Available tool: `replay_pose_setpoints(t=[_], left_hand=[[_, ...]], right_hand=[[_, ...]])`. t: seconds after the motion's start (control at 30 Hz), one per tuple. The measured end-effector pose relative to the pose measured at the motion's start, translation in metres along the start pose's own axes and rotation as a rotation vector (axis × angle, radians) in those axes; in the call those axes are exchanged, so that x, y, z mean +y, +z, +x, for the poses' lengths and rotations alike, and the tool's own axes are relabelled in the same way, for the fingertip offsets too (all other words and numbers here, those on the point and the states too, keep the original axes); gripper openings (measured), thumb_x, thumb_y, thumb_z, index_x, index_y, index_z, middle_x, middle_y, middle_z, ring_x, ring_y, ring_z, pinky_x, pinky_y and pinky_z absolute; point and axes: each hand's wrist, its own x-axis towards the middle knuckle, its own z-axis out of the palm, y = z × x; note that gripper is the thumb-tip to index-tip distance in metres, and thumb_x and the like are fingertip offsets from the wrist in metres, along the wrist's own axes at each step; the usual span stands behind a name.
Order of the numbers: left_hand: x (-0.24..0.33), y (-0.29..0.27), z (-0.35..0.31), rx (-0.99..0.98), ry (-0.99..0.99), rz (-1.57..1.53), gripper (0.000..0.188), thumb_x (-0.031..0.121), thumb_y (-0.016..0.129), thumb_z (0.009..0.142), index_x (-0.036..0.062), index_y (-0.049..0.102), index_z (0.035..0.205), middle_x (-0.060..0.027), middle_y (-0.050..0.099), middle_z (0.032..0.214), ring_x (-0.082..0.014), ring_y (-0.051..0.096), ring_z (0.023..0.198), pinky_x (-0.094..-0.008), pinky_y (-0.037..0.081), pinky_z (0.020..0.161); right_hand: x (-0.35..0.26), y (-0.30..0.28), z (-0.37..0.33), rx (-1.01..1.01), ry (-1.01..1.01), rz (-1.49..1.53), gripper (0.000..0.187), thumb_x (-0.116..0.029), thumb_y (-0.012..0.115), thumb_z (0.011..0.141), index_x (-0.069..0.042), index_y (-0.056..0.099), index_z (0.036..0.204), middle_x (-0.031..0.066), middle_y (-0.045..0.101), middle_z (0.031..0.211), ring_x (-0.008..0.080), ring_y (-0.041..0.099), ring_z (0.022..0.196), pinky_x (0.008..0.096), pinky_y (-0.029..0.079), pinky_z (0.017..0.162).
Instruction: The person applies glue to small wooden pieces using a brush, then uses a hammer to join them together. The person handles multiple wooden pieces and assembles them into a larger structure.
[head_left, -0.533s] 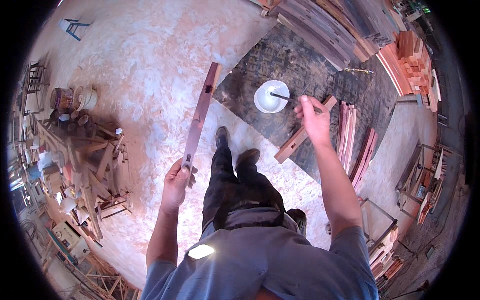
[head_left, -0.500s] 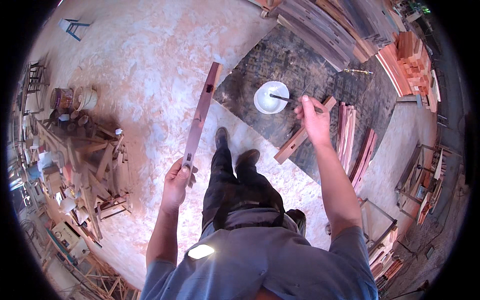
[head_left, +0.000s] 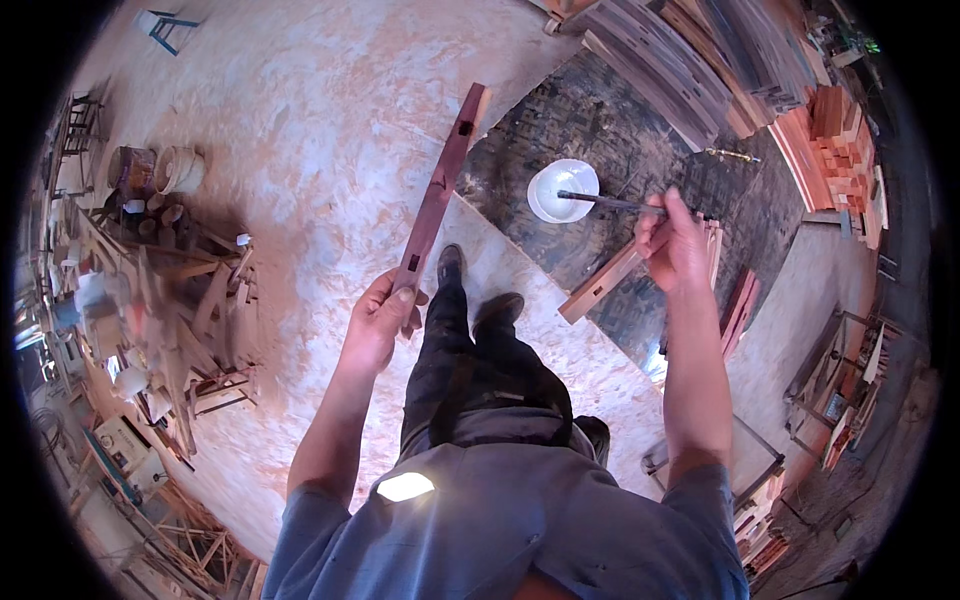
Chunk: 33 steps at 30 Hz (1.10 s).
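My left hand (head_left: pixel 385 318) is closed round the near end of a long reddish-brown wooden bar (head_left: pixel 437 195). Rectangular mortises are cut through the bar, and it points forward over the floor. Between the fingers of my right hand (head_left: pixel 677 248) is a thin dark stick (head_left: pixel 622 204), lying nearly level. Its left tip is over the mouth of a white bucket (head_left: pixel 560 214) with pale contents; whether it touches them I cannot tell. Another mortised wooden bar (head_left: pixel 598 288) lies just left of my right hand, partly hidden by it.
Under the bucket lies a dark printed sheet (head_left: pixel 530 110). Stacked dark planks (head_left: pixel 655 85) and reddish wood pieces (head_left: pixel 840 130) stand at the far right. More strips (head_left: pixel 741 312) lie beside my right forearm. A heap of wood scraps (head_left: pixel 190 320) and pails (head_left: pixel 180 170) are on the left.
My right hand has moved right relative to the bucket, its stick now flatter with the tip still over the bucket. The bar in my left hand has shifted forward and right. The view has shifted slightly.
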Motion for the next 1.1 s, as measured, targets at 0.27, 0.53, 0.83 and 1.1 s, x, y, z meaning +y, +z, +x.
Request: replay_pose_setpoints(t=[0.27, 0.53, 0.83, 1.1], left_hand=[[0.01, 0.022, 0.0, -0.068, -0.024, 0.013, 0.045, 0.023, 0.061, 0.091, -0.0003, 0.049, 0.127, -0.004, 0.062, 0.093, -0.0083, 0.056, 0.068, -0.0227, 0.043, 0.057], [0.018, 0.034, -0.009, -0.068, -0.049, 0.076, 0.048, 0.022, 0.062, 0.088, 0.0003, 0.048, 0.129, -0.0012, 0.061, 0.089, -0.0072, 0.054, 0.069, -0.0221, 0.043, 0.058], [0.017, 0.041, -0.014, -0.089, 0.003, 0.161, 0.05, 0.019, 0.059, 0.091, -0.0036, 0.043, 0.133, -0.0002, 0.055, 0.09, -0.0066, 0.049, 0.074, -0.0212, 0.041, 0.066], [0.012, 0.044, -0.013, -0.053, 0.028, 0.251, 0.051, 0.017, 0.058, 0.091, -0.0047, 0.042, 0.134, -0.0003, 0.054, 0.091, -0.0069, 0.048, 0.076, -0.0208, 0.041, 0.067]], right_hand=[[-0.009, 0.053, -0.059, -0.456, -0.126, -0.142, 0.026, -0.024, 0.063, 0.091, 0.001, 0.061, 0.089, 0.0111, 0.057, 0.076, 0.0186, 0.053, 0.057, 0.0278, 0.041, 0.046], [0.007, 0.079, -0.063, -0.442, -0.025, -0.351, 0.017, -0.013, 0.06, 0.091, 0.004, 0.064, 0.091, 0.0085, 0.06, 0.069, 0.0122, 0.052, 0.055, 0.0245, 0.04, 0.048], [0.006, 0.106, -0.088, -0.569, -0.328, -0.71, 0.008, -0.005, 0.066, 0.085, 0.003, 0.067, 0.088, 0.005, 0.064, 0.077, 0.0126, 0.06, 0.072, 0.0265, 0.047, 0.066], [0.004, 0.109, -0.088, -0.764, -0.709, -0.858, 0.005, 0.004, 0.064, 0.083, 0.004, 0.066, 0.087, 0.0068, 0.062, 0.079, 0.0125, 0.059, 0.068, 0.0254, 0.046, 0.059]])
